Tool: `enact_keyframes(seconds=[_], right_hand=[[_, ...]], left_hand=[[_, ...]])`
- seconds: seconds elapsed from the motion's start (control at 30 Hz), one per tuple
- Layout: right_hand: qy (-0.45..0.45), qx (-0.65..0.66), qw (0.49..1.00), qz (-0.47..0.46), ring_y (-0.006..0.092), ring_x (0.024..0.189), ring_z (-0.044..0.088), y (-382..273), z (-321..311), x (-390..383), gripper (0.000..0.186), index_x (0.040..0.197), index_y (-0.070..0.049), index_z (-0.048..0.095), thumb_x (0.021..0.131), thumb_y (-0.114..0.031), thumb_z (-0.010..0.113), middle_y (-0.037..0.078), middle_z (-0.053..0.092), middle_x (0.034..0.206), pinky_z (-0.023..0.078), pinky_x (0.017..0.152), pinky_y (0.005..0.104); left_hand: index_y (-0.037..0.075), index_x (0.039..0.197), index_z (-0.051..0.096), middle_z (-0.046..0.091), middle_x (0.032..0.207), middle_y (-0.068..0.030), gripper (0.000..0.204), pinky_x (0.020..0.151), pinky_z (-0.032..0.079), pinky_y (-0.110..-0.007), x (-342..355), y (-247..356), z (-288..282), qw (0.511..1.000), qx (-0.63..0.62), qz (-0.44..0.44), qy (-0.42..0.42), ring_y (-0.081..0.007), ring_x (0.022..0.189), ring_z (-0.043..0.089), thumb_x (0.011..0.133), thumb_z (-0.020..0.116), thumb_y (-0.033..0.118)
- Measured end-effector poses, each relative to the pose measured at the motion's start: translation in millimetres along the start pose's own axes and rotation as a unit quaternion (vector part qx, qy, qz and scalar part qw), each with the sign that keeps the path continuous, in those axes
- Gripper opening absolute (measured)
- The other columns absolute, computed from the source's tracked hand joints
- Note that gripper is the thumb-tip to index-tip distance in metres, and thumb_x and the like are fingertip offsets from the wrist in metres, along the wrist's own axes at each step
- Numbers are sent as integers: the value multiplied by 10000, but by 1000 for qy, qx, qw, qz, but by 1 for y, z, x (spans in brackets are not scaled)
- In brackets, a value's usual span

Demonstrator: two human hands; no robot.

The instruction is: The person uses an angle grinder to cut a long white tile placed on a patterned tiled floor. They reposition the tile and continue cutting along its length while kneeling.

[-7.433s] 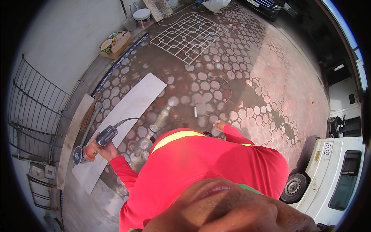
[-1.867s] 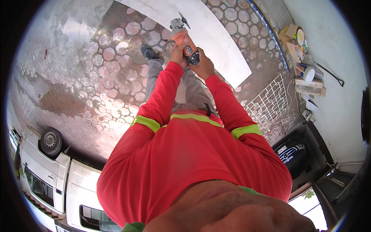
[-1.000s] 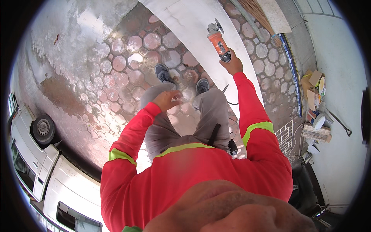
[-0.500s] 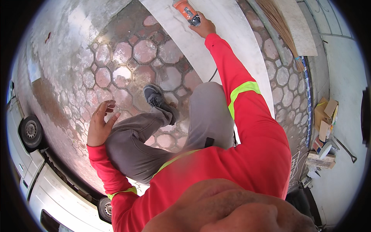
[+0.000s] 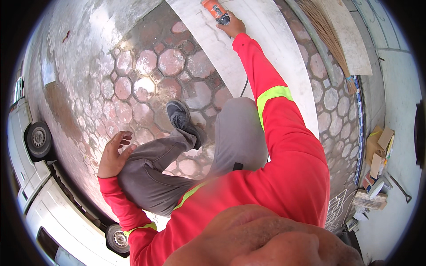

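My right hand point(image 5: 233, 25) is closed around an orange and black handheld power tool point(image 5: 215, 10), whose exact kind I cannot make out. The tool is over a long white board point(image 5: 270, 48), and its far end is near the top rim of the view. A dark cord point(image 5: 244, 87) shows beside my right sleeve. Beside my bent left knee point(image 5: 141, 181), my left hand point(image 5: 114, 155) hangs with loosely curled fingers apart and nothing in them.
Patterned stone paving point(image 5: 171, 62) spreads beneath me. A white vehicle point(image 5: 66, 224) stands at the left. Along the right lie a bundle of thin brown sticks point(image 5: 326, 37), an open cardboard box point(image 5: 379, 142) and a dark-handled tool point(image 5: 400, 188) against a pale wall.
My right hand and the tool have shifted slightly farther away along the board. The whole view has tilted a little. My left hand stays beside the knee.
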State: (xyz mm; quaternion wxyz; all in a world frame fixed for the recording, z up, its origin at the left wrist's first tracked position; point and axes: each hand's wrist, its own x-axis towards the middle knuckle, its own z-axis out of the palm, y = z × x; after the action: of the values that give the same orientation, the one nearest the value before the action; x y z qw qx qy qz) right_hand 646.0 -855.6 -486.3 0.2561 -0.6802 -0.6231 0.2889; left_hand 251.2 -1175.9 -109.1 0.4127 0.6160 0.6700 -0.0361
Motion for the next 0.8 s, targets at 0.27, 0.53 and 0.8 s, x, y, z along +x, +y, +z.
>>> enact_keyframes(seconds=[0.27,0.53,0.8], right_hand=[[-7,13,1000,-7,328,1013,712,13,10,18,892,1446,-190,490,687,-516,827,140,736,1110,554,885,429],[-15,19,1000,0,318,1029,708,15,14,21,897,1454,-180,486,690,-506,826,140,733,1123,546,894,414],[-34,11,999,17,315,1036,705,10,6,21,899,1457,-171,483,692,-496,825,139,728,1141,541,901,414]], left_hand=[[48,1264,590,673,1067,-112,405,833,500,-345,13,-7,-3,1000,-6,-30,-5,-228,947,660,896,721,153],[41,1266,587,676,1062,-113,403,836,495,-343,20,-14,-3,999,-15,-39,-7,-223,941,658,903,709,166],[37,1250,594,685,1077,-124,382,838,495,-342,17,-11,-2,998,-17,-59,-11,-229,965,668,905,701,161]])
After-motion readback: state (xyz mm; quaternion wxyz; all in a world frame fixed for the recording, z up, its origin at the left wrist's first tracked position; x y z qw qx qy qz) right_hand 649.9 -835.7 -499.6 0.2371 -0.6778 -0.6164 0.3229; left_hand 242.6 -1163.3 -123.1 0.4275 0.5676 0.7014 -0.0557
